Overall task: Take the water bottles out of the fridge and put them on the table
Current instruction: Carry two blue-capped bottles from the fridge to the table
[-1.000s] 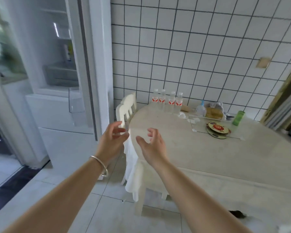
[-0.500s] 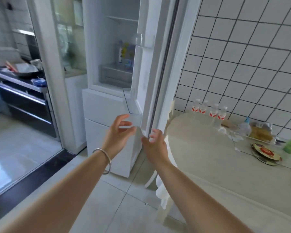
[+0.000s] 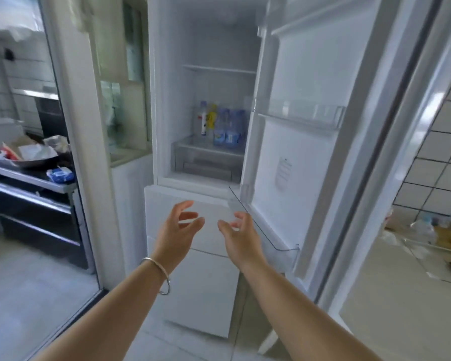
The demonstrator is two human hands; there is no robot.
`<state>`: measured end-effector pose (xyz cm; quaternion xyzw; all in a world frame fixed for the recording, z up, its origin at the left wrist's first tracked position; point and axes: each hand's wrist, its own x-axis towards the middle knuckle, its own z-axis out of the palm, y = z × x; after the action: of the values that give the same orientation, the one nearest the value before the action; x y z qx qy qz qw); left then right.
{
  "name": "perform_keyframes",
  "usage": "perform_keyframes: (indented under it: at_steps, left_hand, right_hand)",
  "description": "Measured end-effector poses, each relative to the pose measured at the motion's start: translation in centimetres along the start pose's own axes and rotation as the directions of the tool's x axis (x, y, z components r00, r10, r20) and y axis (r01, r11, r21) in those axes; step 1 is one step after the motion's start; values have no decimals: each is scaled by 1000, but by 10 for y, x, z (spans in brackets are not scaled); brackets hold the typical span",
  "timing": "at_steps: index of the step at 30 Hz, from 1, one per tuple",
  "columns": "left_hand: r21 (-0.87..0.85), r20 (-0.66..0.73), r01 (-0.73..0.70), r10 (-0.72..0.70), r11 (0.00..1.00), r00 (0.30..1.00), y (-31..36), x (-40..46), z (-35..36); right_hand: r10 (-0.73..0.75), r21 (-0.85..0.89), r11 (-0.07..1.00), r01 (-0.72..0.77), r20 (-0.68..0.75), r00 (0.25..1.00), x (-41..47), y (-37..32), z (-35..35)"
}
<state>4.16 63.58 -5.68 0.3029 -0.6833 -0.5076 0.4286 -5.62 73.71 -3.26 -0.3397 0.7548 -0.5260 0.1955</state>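
You are holding your left hand (image 3: 176, 227) and right hand (image 3: 241, 234) out, fingers loosely spread, gripping nothing. The water bottles (image 3: 225, 126) are standing at the right edge of the fridge (image 3: 206, 48) shelf.

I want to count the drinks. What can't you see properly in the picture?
- Head view: clear plastic bottles with blue labels on the white fridge's shelf overlap and blur; count unclear.
- Yellow-labelled bottle: print too blurred to read.
- Pale table: cut off by the right edge.
- Grey drawer: contents hidden.
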Motion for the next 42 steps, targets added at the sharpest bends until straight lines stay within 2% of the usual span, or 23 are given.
perform_keyframes:
  at_steps: [6, 10, 14, 18, 23, 32, 36, 42]
  left_hand:
    - [25, -10, -27, 27, 999, 1000, -27, 110, -17]
    - [20, -29, 10, -9, 1000, 1000, -36, 199, -22]
    - [55, -30, -39, 41, 998, 999, -42, 280, -22]
    - [20, -34, -5, 6, 1000, 999, -68, 344, -19]
    - [-50, 6, 25, -25, 998, 1000, -112, 432, -14]
    - [-61, 235, -6, 20, 998, 972, -146, 598, 16]
    - [-132, 283, 73, -33, 989, 958, -158, 648, 44]
    - [-148, 354, 51, 5, 988, 935, -164, 704, 93]
  right_hand:
    - [-42, -1, 999, 42, -4, 999, 112, -18, 53]
    - [-40, -36, 998, 41, 44, 998, 193, -22, 92]
    - [-105, -79, 991, 108, 35, 994, 273, -35, 113]
    - [-63, -40, 997, 63, 2, 998, 343, -40, 126]
    - [-2, -27, 1000, 0, -88, 996, 431, -34, 141]
    - [51, -42, 997, -70, -343, 938, 567, -36, 165]
    - [86, -41, 993, -113, -418, 904, 606, -33, 155]
    - [29, 69, 998, 10, -546, 837, 662, -22, 123]
